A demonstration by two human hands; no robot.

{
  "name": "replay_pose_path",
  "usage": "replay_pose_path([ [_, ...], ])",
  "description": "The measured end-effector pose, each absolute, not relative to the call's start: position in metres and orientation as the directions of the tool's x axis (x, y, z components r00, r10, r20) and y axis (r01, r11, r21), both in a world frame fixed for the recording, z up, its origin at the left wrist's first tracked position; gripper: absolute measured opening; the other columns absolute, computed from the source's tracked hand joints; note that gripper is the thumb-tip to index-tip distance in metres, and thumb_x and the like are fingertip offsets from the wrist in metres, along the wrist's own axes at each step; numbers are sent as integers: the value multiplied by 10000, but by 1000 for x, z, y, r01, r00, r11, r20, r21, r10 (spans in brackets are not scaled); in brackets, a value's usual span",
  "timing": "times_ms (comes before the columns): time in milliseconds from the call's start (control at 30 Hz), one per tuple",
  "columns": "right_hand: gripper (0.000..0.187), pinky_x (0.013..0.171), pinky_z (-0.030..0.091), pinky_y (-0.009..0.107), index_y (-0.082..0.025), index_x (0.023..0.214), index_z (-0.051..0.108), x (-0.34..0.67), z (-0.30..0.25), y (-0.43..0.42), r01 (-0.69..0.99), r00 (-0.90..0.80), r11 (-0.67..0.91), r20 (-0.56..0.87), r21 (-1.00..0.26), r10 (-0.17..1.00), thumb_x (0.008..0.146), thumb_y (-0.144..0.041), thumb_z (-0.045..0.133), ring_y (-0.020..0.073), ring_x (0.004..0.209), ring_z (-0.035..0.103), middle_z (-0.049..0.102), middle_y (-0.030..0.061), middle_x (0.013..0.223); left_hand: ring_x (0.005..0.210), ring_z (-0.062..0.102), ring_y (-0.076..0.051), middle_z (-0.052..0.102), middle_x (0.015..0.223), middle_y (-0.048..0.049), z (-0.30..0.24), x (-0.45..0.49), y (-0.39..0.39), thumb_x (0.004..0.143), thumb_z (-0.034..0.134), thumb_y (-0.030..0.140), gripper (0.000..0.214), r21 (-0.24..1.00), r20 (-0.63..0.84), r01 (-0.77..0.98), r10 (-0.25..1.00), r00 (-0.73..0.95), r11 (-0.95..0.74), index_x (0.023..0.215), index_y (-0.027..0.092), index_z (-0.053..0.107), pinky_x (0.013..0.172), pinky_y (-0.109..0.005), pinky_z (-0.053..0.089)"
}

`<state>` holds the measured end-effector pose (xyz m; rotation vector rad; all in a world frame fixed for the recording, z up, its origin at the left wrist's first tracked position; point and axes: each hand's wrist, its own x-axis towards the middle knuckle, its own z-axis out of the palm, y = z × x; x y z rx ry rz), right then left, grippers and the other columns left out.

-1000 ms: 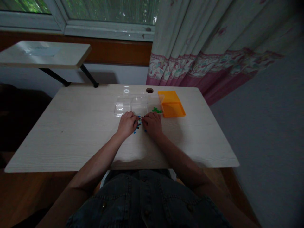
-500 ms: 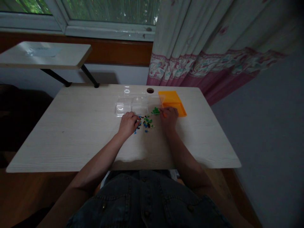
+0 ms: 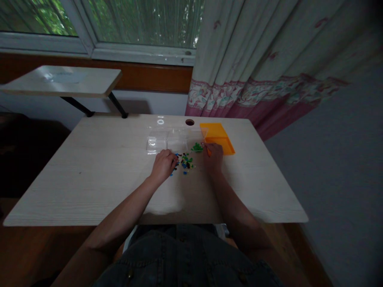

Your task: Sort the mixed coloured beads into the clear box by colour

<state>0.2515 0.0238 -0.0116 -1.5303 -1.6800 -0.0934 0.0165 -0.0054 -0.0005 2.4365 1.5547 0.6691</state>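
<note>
Small blue, black, green and yellowish pieces (image 3: 187, 162) lie in a loose pile on the table. At the left side of this pile, my left hand (image 3: 163, 165) rests with fingers curled together over some pieces; whether anything is pinched there is too small to see. My right hand (image 3: 214, 157) is closed beside a heap of green pieces (image 3: 196, 147), thumb and fingertips drawn together. What it holds, if anything, cannot be made out. Behind the hands lies a clear plastic compartment tray (image 3: 176, 144). An orange box (image 3: 220, 129) stands partly behind my right hand.
The pale wooden table (image 3: 104, 179) has a round cable hole (image 3: 189, 122) near its back edge. A raised shelf (image 3: 80, 81) on black legs stands at the back left. A patterned curtain (image 3: 227, 71) hangs behind, and a wall (image 3: 338, 159) is at the right.
The whole view has tilted slightly upward, so the scene sits lower. My fingers have shifted a little; both hands stay by the same pieces.
</note>
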Motion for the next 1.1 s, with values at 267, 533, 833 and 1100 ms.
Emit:
replay_pose_path([
  [267, 221, 890, 437, 366, -222, 986, 748, 224, -9, 7, 788, -159, 466, 599, -402, 785, 947, -300, 545, 207, 925, 588, 710, 58, 904, 909, 565, -219, 609, 883, -73, -9, 12, -1, 922, 576, 296, 160, 546, 363, 703, 885, 292, -456, 886, 179, 680, 850, -375, 464],
  [533, 215, 888, 448, 379, -249, 1073, 732, 201, -11, -6, 691, -335, 629, 612, -357, 716, 917, -314, 600, 209, 910, 598, 716, 47, 881, 756, 554, -150, 564, 795, -31, -7, 16, 1, 895, 580, 423, 276, 851, 336, 381, 933, 132, -361, 833, 175, 684, 705, -289, 479],
  [833, 162, 829, 476, 373, -279, 1001, 733, 198, -11, -4, 703, -294, 641, 695, -308, 656, 924, -308, 593, 194, 821, 624, 724, 27, 821, 701, 544, -143, 568, 763, -26, -6, 19, 1, 809, 631, 578, 404, 947, 193, 245, 977, 86, -208, 801, 182, 713, 635, -274, 458],
  [1100, 152, 856, 466, 380, -283, 931, 745, 199, -13, -5, 705, -285, 649, 723, -286, 629, 923, -310, 596, 193, 837, 644, 750, 19, 835, 680, 525, -145, 536, 714, -18, -4, 19, 1, 848, 621, 528, 369, 876, 343, 321, 933, 109, -360, 726, 189, 702, 628, -281, 440],
])
